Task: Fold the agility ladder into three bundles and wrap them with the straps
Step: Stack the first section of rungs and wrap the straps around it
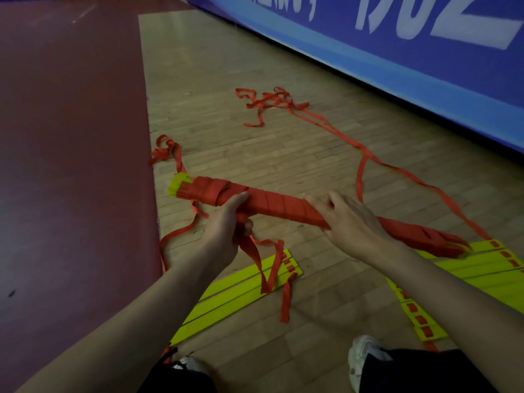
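The left grip (pixel 226 231) is closed round the bundle (pixel 278 207), thumb on top, fingers curled underneath. The bundle is a long roll of ladder rungs wound in red strap, held just above the wooden floor (pixel 226 80), with yellow rung ends showing beyond the left grip. The right grip (pixel 348 219) lies over the bundle further along, fingers stretched along the wrapping; I cannot tell whether it clasps the roll or only presses on it. A loose strap tail (pixel 261 262) hangs below the left grip onto flat yellow rungs (pixel 243 290) lying on the floor. More yellow rungs (pixel 467 268) lie under the right arm. Beyond both grips, slack red strap (pixel 266 102) trails across the floor near a blue banner (pixel 368 52).
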A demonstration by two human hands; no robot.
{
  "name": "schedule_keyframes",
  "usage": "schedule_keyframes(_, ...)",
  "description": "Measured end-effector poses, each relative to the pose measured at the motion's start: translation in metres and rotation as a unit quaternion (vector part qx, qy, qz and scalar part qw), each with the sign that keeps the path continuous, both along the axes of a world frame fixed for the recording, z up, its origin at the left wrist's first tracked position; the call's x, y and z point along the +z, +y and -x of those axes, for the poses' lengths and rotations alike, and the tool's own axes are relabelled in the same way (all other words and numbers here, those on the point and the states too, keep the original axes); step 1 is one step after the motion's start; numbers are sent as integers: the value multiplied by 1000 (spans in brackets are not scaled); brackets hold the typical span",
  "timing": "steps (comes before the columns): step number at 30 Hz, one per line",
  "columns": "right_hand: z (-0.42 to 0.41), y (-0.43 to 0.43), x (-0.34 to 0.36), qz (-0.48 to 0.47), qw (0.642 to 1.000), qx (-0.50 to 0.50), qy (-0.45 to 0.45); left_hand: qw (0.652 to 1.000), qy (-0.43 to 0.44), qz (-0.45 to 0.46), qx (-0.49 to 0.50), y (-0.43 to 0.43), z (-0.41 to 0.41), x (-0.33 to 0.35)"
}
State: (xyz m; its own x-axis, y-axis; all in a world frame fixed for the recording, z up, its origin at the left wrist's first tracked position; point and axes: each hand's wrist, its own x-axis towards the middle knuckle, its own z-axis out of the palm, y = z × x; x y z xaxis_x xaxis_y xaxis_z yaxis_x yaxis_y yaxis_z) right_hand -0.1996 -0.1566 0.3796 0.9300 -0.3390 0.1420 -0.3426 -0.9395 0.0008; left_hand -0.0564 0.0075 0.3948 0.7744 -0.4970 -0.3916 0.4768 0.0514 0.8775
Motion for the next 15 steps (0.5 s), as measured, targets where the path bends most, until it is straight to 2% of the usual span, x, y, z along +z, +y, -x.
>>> schedule_keyframes(3,0,-8,-2,-60,998,3,-23,999,-1,29,-15,2,0,1)
schedule_keyframes(6,2,-20,5,-201,979,31,-17,997,-24,56,-42,3,2,3)
schedule_keyframes(8,3,-22,12,-305,951,55,-5,995,-47,68,-58,4,2,3)
schedule_keyframes(9,4,-22,15,-376,925,54,12,993,-61,73,-67,4,2,2)
schedule_keyframes(11,8,-21,21,-536,840,39,73,989,-84,80,-89,5,3,3)
schedule_keyframes(13,12,-19,24,-627,765,41,143,985,-99,88,-111,5,5,5)
schedule_keyframes(15,14,-17,25,-653,742,39,147,981,-113,92,-125,5,4,6)
